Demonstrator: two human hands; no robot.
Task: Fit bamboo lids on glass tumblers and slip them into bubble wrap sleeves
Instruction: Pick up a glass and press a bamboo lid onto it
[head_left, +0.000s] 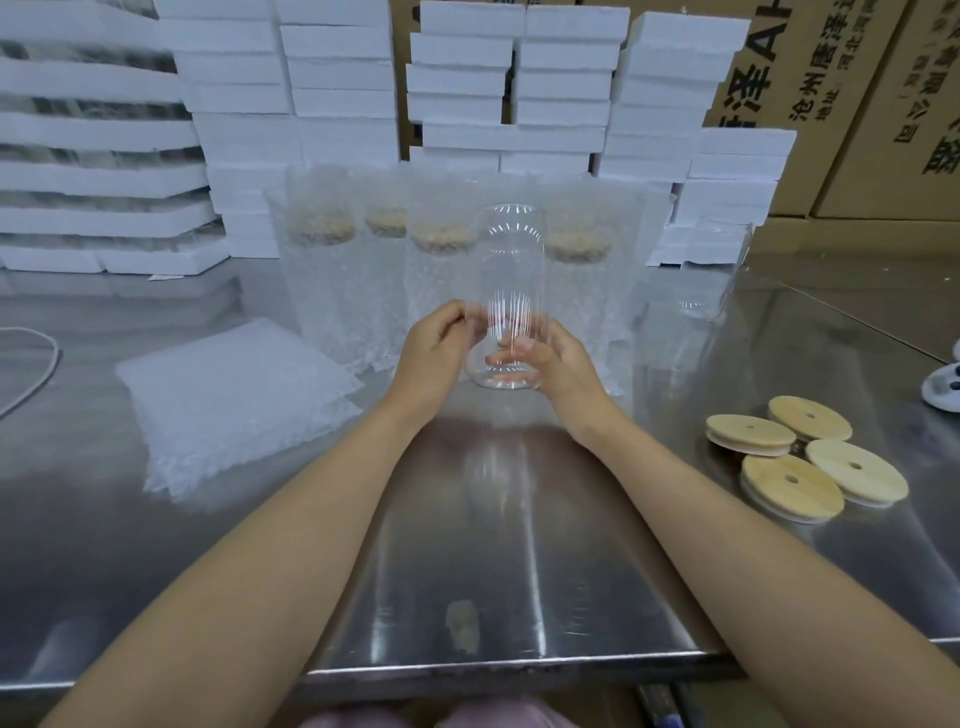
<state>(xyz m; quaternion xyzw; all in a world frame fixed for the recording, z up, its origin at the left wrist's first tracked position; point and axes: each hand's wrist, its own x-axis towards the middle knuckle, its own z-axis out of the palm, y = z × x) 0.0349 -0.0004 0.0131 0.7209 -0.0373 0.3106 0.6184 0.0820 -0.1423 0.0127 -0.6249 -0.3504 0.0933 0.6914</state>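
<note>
i've got one view only: wide-angle head cam, looking forward and down over the counter (519, 571), hands (436, 348) close at centre, foam stacks (561, 83) behind.

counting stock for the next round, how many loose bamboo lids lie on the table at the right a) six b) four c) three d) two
b: four loose bamboo lids lie clustered on the steel table, right of the glass tumbler that the left hand and right hand hold.
</note>
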